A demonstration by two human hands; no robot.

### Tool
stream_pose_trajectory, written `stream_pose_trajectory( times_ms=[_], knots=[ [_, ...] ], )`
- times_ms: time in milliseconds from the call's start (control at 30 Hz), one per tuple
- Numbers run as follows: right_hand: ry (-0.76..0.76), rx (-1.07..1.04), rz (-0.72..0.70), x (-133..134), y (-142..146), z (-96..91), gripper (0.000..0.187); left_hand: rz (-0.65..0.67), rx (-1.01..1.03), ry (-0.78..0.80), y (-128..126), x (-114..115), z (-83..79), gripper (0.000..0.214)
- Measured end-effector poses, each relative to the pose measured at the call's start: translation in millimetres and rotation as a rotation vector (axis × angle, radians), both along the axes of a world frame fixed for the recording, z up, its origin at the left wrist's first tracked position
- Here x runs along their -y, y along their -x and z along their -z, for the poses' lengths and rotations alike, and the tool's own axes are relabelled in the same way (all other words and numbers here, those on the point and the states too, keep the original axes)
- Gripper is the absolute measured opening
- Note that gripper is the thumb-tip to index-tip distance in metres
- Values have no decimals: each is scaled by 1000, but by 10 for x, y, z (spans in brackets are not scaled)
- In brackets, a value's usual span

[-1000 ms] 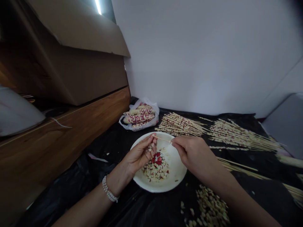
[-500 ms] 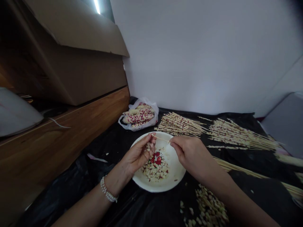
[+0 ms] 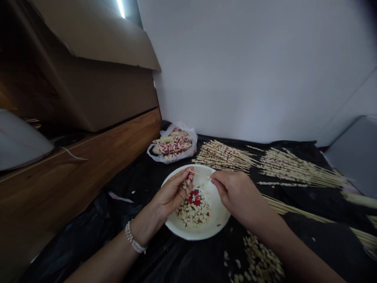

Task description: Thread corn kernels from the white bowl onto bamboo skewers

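Observation:
Over a white bowl (image 3: 219,224), both hands meet at a thin wooden skewer (image 3: 200,174). My right hand (image 3: 235,190) pinches the skewer between thumb and fingers, on the right. My left hand (image 3: 171,194) is turned palm up, with several corn kernels in its curled fingers. Its thumb and fingertip pinch at the skewer's left tip, where a pale kernel seems to be; the fingers partly hide it. A small pale piece sits on the skewer beside my right fingertips. Loose corn kernels (image 3: 194,215) cover part of the bowl's bottom, around a red printed flower.
Behind the bowl lies a plastic bag (image 3: 193,147) of speckled corn cobs (image 3: 172,148). Two piles of kernel-threaded skewers (image 3: 220,154) lie right of it. Bare skewers (image 3: 290,206) run beneath my right forearm, near more kernels (image 3: 260,259). A cardboard box (image 3: 118,88) stands left.
Both hands stay almost in place over the bowl. The skewer and my right fingertips have shifted very slightly left and down.

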State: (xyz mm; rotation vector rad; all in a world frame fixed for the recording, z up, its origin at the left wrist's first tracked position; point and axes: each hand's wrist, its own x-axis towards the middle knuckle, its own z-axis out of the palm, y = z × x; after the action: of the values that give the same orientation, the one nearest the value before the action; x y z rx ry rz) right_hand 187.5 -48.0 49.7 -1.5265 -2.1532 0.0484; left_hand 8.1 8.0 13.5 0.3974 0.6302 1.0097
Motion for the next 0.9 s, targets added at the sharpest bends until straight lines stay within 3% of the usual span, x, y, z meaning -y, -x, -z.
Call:
stream_pose_trajectory(
  times_ms=[400, 667, 900],
  knots=[
    [14, -31, -40, -10, 99, 83, 23, 156, -81, -62, -57, 113, 46, 13],
    [55, 37, 13, 10, 35, 0, 22, 29, -70, -14, -34, 56, 3, 11],
    [44, 27, -11, -3, 131, 85, 21, 116, -137, -71, -80, 122, 52, 9]
  ],
)
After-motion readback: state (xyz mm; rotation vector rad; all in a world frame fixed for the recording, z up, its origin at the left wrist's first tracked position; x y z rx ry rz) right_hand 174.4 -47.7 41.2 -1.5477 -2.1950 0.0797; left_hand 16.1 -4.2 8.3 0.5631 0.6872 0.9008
